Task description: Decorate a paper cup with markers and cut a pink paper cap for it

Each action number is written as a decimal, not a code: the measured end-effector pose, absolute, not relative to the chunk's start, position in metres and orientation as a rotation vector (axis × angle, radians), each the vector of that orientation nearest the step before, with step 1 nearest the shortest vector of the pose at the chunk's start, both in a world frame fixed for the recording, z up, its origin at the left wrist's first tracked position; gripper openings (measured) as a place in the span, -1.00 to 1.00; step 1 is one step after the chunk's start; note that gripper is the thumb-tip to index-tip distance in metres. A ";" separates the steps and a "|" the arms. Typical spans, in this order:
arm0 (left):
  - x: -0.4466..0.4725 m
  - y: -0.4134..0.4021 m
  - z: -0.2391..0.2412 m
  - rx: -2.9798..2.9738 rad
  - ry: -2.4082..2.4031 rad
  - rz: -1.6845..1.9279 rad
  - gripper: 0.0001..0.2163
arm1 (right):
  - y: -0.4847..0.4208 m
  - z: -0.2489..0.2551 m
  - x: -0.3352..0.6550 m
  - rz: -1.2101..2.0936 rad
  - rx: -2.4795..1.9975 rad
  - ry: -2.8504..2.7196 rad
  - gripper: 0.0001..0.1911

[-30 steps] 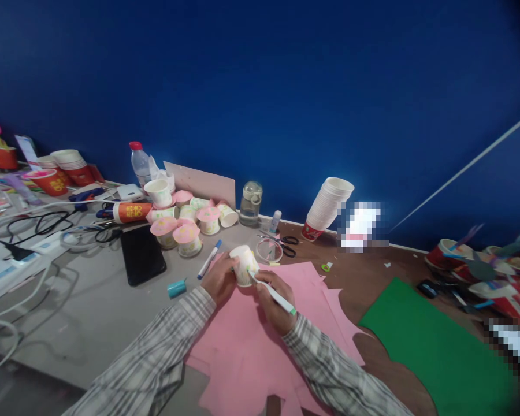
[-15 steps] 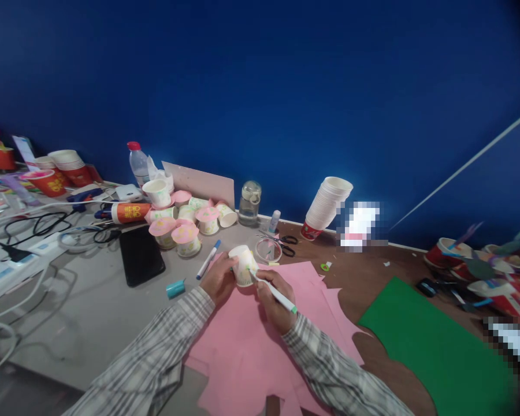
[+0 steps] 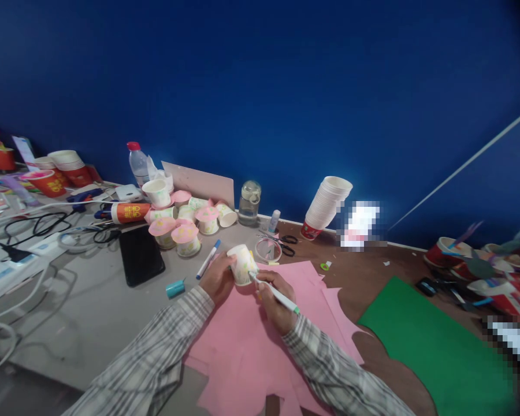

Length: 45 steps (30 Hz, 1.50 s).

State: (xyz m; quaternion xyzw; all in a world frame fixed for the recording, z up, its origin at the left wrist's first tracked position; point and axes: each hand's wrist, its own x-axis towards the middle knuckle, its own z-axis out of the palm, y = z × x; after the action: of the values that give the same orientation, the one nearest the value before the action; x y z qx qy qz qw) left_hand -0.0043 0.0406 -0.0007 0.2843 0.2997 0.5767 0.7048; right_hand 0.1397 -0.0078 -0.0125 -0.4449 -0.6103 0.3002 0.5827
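A white paper cup [image 3: 241,263] with yellow and green marks is tilted in my left hand [image 3: 218,278], whose fingers close on its left side. My right hand [image 3: 275,297] grips a white marker with a green end [image 3: 285,300], its tip at the cup's lower right side. Both hands are over stacked pink paper [image 3: 251,341] with cut, wavy edges. Left of the cup lies a white marker with a blue cap [image 3: 208,260]. Several decorated cups with pink paper tops, such as a near one [image 3: 185,234], cluster behind and to the left.
A black phone [image 3: 142,255] and a teal cylinder [image 3: 175,288] lie at the left. Behind the hands are scissors [image 3: 288,245], a tape roll [image 3: 268,250], a glass bottle [image 3: 249,203] and stacked white cups [image 3: 327,202]. Green paper [image 3: 437,341] covers the right; cables run far left.
The cup has tilted and shifted slightly left in my left hand. The marker in my right hand has moved a little lower along the cup's side.
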 end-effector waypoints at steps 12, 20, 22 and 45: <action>-0.003 0.040 0.003 0.602 0.662 1.271 -0.73 | -0.007 -0.010 0.139 0.718 -1.057 -1.429 -0.83; -0.003 0.040 0.003 0.589 0.663 1.275 -0.77 | -0.007 -0.011 0.139 0.715 -1.023 -1.472 -0.85; -0.003 0.040 0.004 0.593 0.658 1.269 -0.76 | -0.007 -0.012 0.139 0.712 -1.015 -1.478 -0.85; -0.002 0.040 0.002 0.593 0.660 1.274 -0.80 | -0.008 -0.008 0.139 0.575 -0.918 -1.548 -0.87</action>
State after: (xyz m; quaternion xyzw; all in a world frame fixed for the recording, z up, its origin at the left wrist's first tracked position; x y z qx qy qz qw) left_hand -0.0023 0.0397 0.0021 0.2676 0.2978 0.5749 0.7135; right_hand 0.1388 -0.0078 -0.0082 -0.3937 -0.6638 0.2467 0.5861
